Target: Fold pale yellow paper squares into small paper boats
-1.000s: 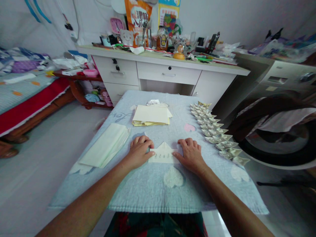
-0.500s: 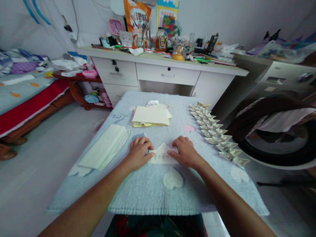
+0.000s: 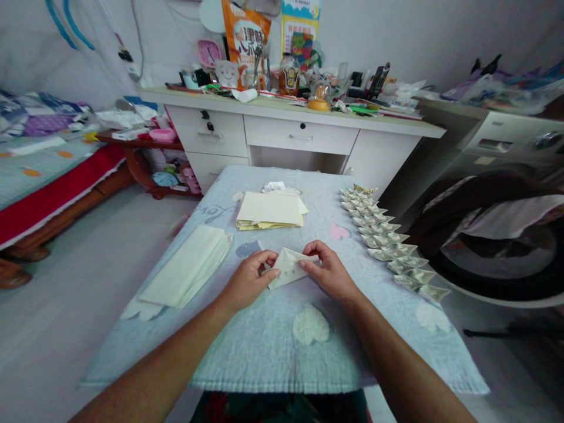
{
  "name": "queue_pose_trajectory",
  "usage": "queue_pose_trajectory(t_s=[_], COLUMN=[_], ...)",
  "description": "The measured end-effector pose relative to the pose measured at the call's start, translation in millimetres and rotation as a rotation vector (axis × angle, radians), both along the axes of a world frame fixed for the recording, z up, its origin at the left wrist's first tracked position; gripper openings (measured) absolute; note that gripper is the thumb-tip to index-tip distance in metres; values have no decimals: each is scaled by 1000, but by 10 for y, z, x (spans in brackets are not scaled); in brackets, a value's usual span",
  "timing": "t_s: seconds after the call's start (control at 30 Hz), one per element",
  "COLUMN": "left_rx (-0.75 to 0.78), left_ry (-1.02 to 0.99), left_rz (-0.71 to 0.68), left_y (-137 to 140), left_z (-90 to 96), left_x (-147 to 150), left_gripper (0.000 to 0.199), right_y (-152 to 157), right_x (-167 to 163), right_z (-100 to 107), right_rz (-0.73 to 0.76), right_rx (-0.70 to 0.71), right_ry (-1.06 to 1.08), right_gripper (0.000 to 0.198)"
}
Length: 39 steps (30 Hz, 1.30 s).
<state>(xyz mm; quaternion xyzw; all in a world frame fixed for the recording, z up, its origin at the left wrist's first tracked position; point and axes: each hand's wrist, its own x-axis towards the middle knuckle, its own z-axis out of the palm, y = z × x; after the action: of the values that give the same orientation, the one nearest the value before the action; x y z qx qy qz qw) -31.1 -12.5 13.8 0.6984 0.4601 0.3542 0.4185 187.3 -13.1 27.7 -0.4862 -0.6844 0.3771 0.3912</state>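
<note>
Head view: both hands pinch folded paper.

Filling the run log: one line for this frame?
left hand: pinches folded cream paper piece | right hand: pinches it too | paper: lifted off pale blue cloth | row of folded paper boats: right

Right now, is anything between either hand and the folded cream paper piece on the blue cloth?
Nothing visible. The left hand and the right hand both already pinch the folded cream paper piece at its ends. The yellow paper stack and the row of folded paper boats lie apart from it.
</note>
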Motion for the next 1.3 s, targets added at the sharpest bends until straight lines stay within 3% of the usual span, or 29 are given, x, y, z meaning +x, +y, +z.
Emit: queue_pose_trajectory(t_s=[0.13,0.27,0.4,0.53,0.63,0.77,0.87,1.03,1.3], left_rx=[-186,-270,-324,-238,-106,83,244,356,359], left_ry=[-419,-520,-506,-396,-232,-134,-67,193,318], left_rz=[-2,17,-50,-84,35,89,68,-40,-125], left_y=[12,1,-19,-28,-54,-121,-156,-140,-108], left_z=[-3,15,0,-34,-34,2,25,24,-28], left_x=[14,69,129,133,117,134,153,118,18], left_gripper=[25,31,26,25,51,74,68,33,45], right_y=[6,-43,-98,-117,-119,-130,-151,-180,-166], right_x=[25,-68,-211,-226,-149,-71,-91,-161,-96], right_z=[-54,-121,-109,-40,-13,-19,-23,-17,35], right_rz=[-12,122,131,30,-130,-224,-173,-46,172], right_rx=[-16,-17,10,93,243,408,451,449,335], right_ry=[248,208,230,164,-52,-460,-702,-882,-870], right_gripper=[52,47,36,13,4,15,19,20,26])
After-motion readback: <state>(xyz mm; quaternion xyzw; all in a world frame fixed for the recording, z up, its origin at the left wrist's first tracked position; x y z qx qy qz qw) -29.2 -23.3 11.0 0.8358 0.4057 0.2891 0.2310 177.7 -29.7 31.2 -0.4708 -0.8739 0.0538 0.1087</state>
